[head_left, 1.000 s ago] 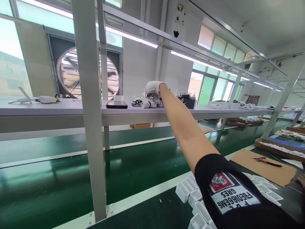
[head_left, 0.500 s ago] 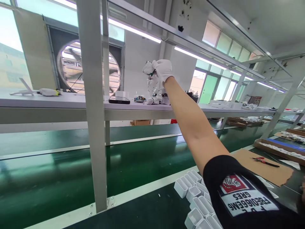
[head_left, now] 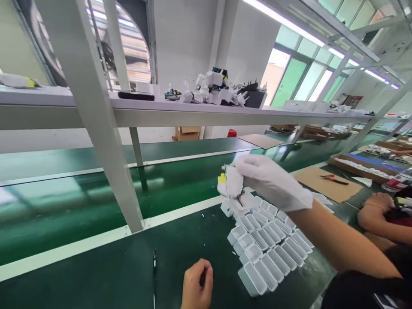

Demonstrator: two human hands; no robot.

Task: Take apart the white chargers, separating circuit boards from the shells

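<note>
My right hand (head_left: 264, 178), in a white glove, is closed on a white plastic device (head_left: 234, 182). A yellow part and thin dark wires show on the device, and its exact kind is unclear. It hangs above the far left end of a block of small white plastic boxes (head_left: 262, 238), open at the top and set close together. My left hand (head_left: 198, 283) is bare and loosely curled over the dark green bench, left of the boxes. A dark gap shows between its thumb and fingers, with nothing visible in it. A thin black tool (head_left: 155, 274) lies left of that hand.
A raised shelf (head_left: 193, 112) carries a heap of white plastic parts (head_left: 212, 88) and a black phone (head_left: 136, 95). Its grey post (head_left: 93, 124) stands at left. Red-handled pliers (head_left: 334, 180) lie on cardboard (head_left: 312, 184). Another person's arm (head_left: 380, 214) rests at right.
My right hand has come down from the shelf heap to above the boxes, holding the white device. My left hand has come into view at the bottom. The view has tilted down.
</note>
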